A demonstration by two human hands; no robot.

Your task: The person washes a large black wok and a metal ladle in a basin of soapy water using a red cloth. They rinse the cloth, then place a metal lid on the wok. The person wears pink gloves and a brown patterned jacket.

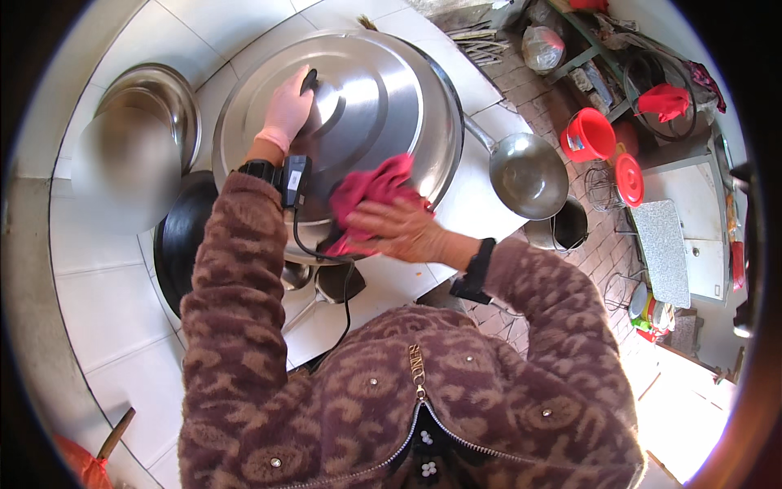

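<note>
A large domed steel lid (366, 106) covers a wide pan on the white-tiled counter. My left hand (287, 110), which looks to wear a thin pale glove, is closed around the black handle (309, 80) on top of the lid. Against the near right part of the lid, my right hand (399, 230) presses a bunched red cloth (376, 186), its fingers laid over the fabric. A small black box with a cable (296, 181) is strapped at my left wrist, and a black band (475, 270) circles my right wrist.
Right of the lid, a steel wok (529, 175) overhangs the counter edge above a metal pot (570, 224). Steel basins (183, 106) and a black pan (183, 244) lean at left. On the brick floor stand a red bucket (588, 134) and a grey-topped stool (661, 253).
</note>
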